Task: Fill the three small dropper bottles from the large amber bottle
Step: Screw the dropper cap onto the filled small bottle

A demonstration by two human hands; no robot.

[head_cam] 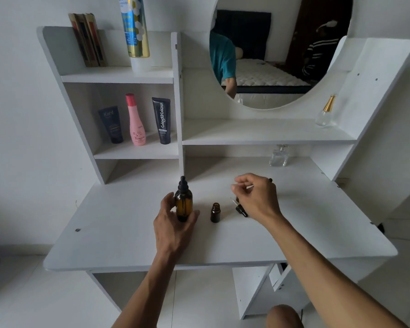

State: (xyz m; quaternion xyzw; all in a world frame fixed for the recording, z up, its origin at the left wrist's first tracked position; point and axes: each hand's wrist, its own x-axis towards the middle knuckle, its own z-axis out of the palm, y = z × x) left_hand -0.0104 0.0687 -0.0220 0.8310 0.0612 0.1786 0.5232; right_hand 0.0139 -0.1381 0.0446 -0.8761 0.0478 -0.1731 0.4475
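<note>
While the big bottle is standing near the middle of the frame, these things are showing:

Left hand [173,223]: it is wrapping around the large amber bottle [184,204], thumb on one side and fingers on the other, holding it.
Large amber bottle: it is standing upright on the white desk [109,233], and its black dropper cap [183,184] is sitting on top.
Right hand [256,197]: it is hovering right of the middle, fingers curling in with the tips close together. I cannot tell if it is pinching anything.
Small amber bottle [215,212]: it is standing open with no cap, between the two hands, just beside the big bottle but not touching it.
Small dropper cap [240,209]: it is lying tilted on the desk, under the right hand, near the open little bottle.
Other small bottles: a dark bit is peeking out behind the right hand, but I cannot tell what it is.
Shelf in the left middle of the frame: a dark blue tube [111,124], a pink bottle [136,120] and a black tube [162,120] are standing in a row.
Upper right of the frame: a round mirror [282,50] is hanging above the shelf.
Right side: a clear bottle with a gold cap [326,112] is standing on the shelf, and a clear glass bottle [279,157] is standing below it at the back of the desk.
</note>
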